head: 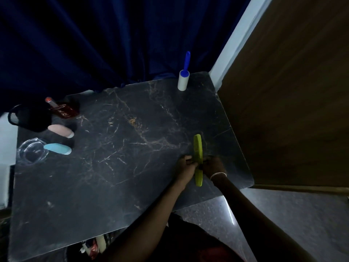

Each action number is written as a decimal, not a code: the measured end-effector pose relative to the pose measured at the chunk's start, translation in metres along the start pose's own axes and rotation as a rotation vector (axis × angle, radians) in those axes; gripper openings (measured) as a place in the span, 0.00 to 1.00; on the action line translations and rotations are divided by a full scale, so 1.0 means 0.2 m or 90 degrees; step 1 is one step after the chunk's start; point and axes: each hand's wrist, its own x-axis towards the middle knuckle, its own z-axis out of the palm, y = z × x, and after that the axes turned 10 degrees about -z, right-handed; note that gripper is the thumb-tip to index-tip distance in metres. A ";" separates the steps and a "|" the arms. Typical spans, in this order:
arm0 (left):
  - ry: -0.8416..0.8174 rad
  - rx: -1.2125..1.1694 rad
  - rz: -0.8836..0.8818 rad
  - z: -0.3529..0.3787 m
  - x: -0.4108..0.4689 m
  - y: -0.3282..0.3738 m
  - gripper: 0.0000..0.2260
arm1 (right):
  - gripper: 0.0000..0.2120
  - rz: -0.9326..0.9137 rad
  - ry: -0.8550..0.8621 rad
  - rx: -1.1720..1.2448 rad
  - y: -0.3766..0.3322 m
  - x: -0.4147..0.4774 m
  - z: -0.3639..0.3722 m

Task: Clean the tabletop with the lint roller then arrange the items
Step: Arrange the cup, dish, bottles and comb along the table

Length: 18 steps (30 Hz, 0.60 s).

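A yellow-green comb (pixel 198 148) lies lengthwise near the right edge of the dark marble tabletop (pixel 117 167). My left hand (pixel 186 168) pinches its middle from the left and my right hand (pixel 214 166), with a bracelet on the wrist, pinches it from the right. The lint roller (pixel 184 76), white roll with a blue handle, stands upright at the far right corner, apart from both hands.
At the far left stand a dark red bottle (pixel 63 109), a black mesh pouch (pixel 28 118), a pink tube (pixel 60 130), a light blue tube (pixel 57 148) and a clear glass dish (pixel 32 150). A blue curtain hangs behind; a wooden panel (pixel 292 101) flanks the right edge.
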 end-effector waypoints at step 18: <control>0.218 -0.054 0.075 -1.00 -0.02 -0.02 0.07 | 0.09 -0.020 -0.161 0.330 -0.78 0.02 0.60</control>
